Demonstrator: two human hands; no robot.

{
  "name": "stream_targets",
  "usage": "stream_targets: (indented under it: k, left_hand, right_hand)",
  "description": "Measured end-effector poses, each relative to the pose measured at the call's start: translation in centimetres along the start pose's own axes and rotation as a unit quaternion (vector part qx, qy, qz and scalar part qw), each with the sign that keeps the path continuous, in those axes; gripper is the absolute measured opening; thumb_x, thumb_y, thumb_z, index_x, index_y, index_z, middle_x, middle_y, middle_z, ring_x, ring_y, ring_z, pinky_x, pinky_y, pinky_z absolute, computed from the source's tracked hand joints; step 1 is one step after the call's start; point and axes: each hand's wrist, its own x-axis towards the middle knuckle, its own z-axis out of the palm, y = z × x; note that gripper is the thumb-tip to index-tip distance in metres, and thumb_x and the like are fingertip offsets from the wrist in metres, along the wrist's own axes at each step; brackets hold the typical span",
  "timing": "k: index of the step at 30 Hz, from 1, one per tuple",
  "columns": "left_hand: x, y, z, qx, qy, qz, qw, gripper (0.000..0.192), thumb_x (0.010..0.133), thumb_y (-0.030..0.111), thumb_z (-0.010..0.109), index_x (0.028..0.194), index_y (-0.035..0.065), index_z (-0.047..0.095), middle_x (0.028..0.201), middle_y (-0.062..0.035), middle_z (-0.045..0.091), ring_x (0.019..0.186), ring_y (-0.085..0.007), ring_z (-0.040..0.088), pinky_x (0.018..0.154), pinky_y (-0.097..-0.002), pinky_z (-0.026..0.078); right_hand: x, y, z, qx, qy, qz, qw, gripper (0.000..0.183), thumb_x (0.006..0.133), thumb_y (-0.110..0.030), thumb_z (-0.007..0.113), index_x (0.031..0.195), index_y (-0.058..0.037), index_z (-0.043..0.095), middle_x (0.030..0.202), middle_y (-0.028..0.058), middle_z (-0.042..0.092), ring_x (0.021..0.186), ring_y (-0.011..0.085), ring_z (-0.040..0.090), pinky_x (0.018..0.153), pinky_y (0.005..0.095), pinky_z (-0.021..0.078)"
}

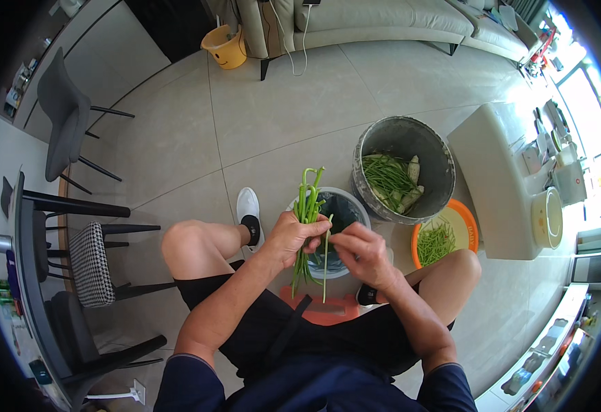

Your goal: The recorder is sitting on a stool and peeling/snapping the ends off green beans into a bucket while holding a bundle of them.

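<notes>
My left hand [292, 234] grips a bunch of long green vegetable stems [306, 206], their thicker ends upward and thin ends hanging down. One paler stem [325, 268] hangs a little apart from the bunch, near my left thumb. My right hand [364, 255] is just right of it, fingers curled and slightly blurred; whether they pinch anything is unclear. Below both hands stands a pale-rimmed bin [354, 198] with a dark liner, partly hidden by them. Right of it, an orange-rimmed basin [473, 226] contains short green pieces [435, 242].
A large grey bucket [408, 131] holds long green vegetables [388, 172] and pale elongated ones [411, 198]. Beside it stands a cream table [496, 206] bearing containers. Chairs [66, 118] line the left; a sofa [362, 20] and yellow bucket [225, 51] are at the back. Something red [326, 311] lies below my lap.
</notes>
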Motion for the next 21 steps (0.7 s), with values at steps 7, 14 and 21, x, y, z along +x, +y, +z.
stream_targets:
  k: [7, 14, 21]
  left_hand:
    - [0.3, -0.4, 0.9, 0.017, -0.031, -0.027, 0.999, 0.016, 0.085, 0.012, 0.074, 0.093, 0.0002, 0.065, 0.077, -0.0074, 0.064, 0.052, -0.0099, 0.051, 0.043, -0.0237, 0.034]
    - [-0.4, -0.1, 0.6, 0.127, -0.099, -0.072, 0.984, 0.014, 0.083, 0.013, 0.076, 0.085, 0.0019, 0.067, 0.068, -0.0051, 0.063, 0.046, -0.007, 0.047, 0.041, -0.0227, 0.032]
    - [-0.3, -0.6, 0.7, 0.098, -0.092, -0.083, 0.987, 0.015, 0.081, 0.011, 0.077, 0.085, 0.0011, 0.067, 0.068, -0.0063, 0.063, 0.044, -0.0071, 0.045, 0.04, -0.0228, 0.03]
  right_hand:
    - [-0.3, 0.3, -1.0, -0.076, -0.065, -0.124, 0.987, 0.032, 0.068, 0.004, 0.067, 0.098, -0.0046, 0.069, 0.09, 0.0083, 0.057, 0.079, 0.0252, 0.06, 0.068, 0.0359, 0.0527]
    - [-0.8, 0.6, -2.0, -0.19, -0.068, -0.086, 0.976, 0.033, 0.067, -0.002, 0.063, 0.101, -0.0011, 0.064, 0.098, 0.0092, 0.055, 0.087, 0.0265, 0.058, 0.071, 0.0363, 0.0539]
    - [-1.1, 1.0, -1.8, -0.141, -0.057, -0.068, 0.986, 0.03, 0.07, 0.0, 0.065, 0.1, 0.0, 0.064, 0.094, 0.0102, 0.056, 0.086, 0.0277, 0.06, 0.072, 0.0374, 0.0531]
